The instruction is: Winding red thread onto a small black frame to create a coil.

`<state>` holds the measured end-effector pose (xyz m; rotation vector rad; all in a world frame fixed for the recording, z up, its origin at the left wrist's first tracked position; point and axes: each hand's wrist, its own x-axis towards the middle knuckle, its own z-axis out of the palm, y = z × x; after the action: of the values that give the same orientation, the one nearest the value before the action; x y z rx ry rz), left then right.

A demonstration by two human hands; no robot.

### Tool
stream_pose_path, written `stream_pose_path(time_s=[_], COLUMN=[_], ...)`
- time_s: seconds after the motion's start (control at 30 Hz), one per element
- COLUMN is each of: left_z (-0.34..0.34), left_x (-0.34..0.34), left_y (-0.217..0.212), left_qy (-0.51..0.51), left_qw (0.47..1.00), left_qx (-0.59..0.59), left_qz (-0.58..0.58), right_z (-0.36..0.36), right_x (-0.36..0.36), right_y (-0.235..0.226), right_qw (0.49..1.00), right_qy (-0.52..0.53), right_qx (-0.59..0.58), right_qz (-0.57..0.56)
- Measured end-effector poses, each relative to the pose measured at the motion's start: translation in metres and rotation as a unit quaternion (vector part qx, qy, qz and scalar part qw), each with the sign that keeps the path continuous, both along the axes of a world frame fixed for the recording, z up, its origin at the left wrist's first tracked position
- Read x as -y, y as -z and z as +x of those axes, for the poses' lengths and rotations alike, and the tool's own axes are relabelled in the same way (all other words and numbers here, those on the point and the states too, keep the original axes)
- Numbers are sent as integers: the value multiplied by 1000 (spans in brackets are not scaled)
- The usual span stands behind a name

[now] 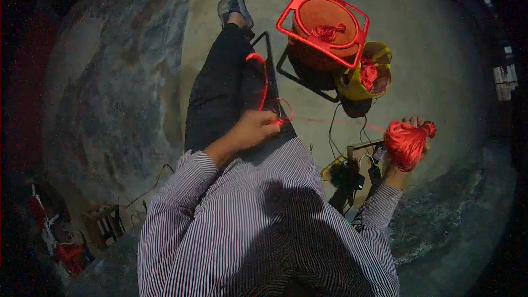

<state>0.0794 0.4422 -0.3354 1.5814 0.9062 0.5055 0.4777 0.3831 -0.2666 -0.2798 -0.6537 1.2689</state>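
Observation:
My right hand (410, 132) is raised at the right and grips a thick bundle of red thread (406, 143). My left hand (254, 130) rests on my black-trousered thigh (220, 93) and pinches a thin red thread (263, 80) that loops over the leg. A faint strand runs from my left hand across the floor toward the bundle. Ahead stands a red wire-frame reel (324, 25) wound with orange-red thread. Beside it sits a yellow bag (368, 74) with more red thread inside.
A small device with black cables (352, 170) lies on the concrete floor by my right knee. A black metal stand (300, 77) sits under the reel. Boxes and red items (71, 242) clutter the dark lower left corner.

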Motion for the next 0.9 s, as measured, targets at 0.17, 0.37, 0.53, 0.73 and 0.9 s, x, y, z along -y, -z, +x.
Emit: stream_pose_path(time_s=[0.17,0.37,0.53,0.73,0.9], left_z=[10,3,4,9,15], left_x=[-15,-6,-4,-14,-12], left_y=[-15,0,-9,-10,-10], left_qy=[-8,-5,-25,-33,-46], left_qw=[992,989,991,996,997], left_qx=[-48,-29,-36,-46,-16], left_qz=[115,142,130,71,54], right_z=[-45,-169,-174,-171,-178], right_x=[9,-22,-32,-2,55], right_y=[0,60,53,7,99], right_qw=[976,898,790,920,894], right_qy=[18,-16,-165,-167,-224], right_qx=[51,320,526,265,216], right_qz=[-211,-302,-268,-237,-324])
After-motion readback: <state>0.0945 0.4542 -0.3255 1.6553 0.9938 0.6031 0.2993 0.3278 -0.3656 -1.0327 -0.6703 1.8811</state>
